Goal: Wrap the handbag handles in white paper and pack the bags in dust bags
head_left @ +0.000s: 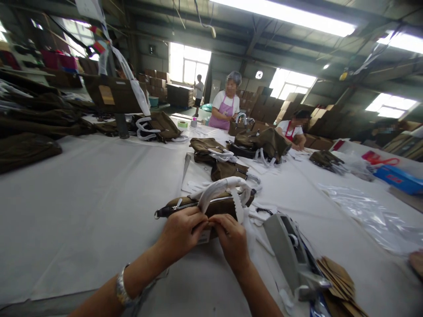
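Observation:
An olive-brown handbag [224, 208] with a zip along its top stands in front of me on the white-covered table. Its handle [214, 190] is wrapped in white material and arches up over the zip. My left hand [183, 228] and my right hand [234, 241] meet at the bag's near side, thumbs and fingertips pinched together. Whatever sits between the fingertips is too small to make out. Just below them, a pale printed label [204, 237] shows partly behind my left fingers.
To the right lie a grey tool-like device [286, 246] and a fanned stack of brown paper pieces [337, 279]. More brown bags [206, 149] are spread further back. Clear plastic sheets [366, 213] and a blue bin [399, 179] are at the right. Two people work across the table.

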